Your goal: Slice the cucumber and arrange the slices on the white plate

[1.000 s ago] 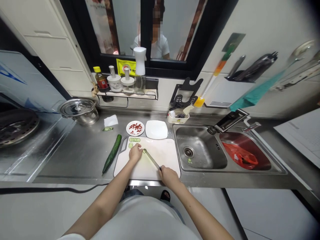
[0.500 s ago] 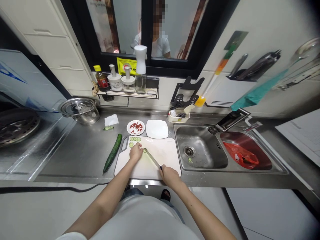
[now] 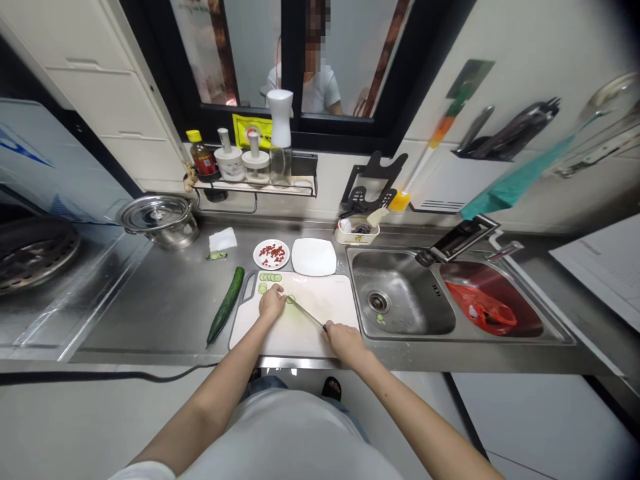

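Note:
My right hand is wrapped round the handle of a kitchen knife, whose blade slants up and left across the white cutting board. By the blade's tip lies a thin round cucumber slice. My left hand has its fingers drawn together beside that tip; anything in them is hidden. Behind the left hand, a row of cucumber slices overlaps near the board's top left, with a few more slices just below. A whole cucumber rests on the counter left of the board.
Beyond the board stand a plate of chopped red pieces and a white square plate. The steel sink adjoins on the right, a red bag in its second basin. A lidded pot and a tissue are at left.
The knife blade has turned from showing its flat side to nearly edge-on. My right hand has shifted slightly right and up, while my left hand stays almost in place.

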`<action>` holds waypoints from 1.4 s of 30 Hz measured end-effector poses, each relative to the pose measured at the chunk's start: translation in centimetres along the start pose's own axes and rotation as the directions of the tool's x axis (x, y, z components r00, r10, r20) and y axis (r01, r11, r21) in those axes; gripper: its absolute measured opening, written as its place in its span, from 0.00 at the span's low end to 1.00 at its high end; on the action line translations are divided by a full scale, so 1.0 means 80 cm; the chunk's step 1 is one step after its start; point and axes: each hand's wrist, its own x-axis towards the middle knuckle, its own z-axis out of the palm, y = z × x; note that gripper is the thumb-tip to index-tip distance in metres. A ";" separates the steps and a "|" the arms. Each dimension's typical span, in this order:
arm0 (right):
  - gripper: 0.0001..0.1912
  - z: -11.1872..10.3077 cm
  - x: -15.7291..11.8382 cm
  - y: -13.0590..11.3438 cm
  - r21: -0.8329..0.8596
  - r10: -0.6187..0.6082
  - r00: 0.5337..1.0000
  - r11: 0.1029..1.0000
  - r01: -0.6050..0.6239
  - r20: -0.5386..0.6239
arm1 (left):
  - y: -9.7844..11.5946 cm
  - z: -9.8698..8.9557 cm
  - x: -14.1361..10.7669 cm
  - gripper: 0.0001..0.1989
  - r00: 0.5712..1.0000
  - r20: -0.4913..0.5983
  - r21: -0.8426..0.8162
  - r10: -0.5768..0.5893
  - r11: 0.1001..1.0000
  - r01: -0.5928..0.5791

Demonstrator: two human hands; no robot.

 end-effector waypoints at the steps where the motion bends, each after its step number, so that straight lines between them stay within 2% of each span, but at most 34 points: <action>1: 0.17 0.000 0.001 0.001 -0.005 -0.001 1.000 1.000 0.001 0.002 | 0.000 0.000 0.000 0.11 1.000 0.001 0.001 0.000 1.000 0.000; 19: 0.17 -0.014 -0.002 -0.002 0.079 -0.005 0.999 0.997 0.001 0.048 | 0.002 -0.002 0.001 0.11 1.000 0.019 0.006 -0.014 1.000 0.014; 29: 0.18 -0.020 -0.002 -0.002 0.058 -0.010 0.998 0.998 0.006 0.062 | 0.001 -0.002 0.000 0.11 1.000 0.012 0.007 -0.006 1.000 0.006; 42: 0.17 -0.014 -0.001 -0.003 0.083 -0.011 0.998 0.997 0.006 0.055 | 0.001 -0.003 -0.001 0.11 1.000 0.010 0.003 0.000 1.000 0.000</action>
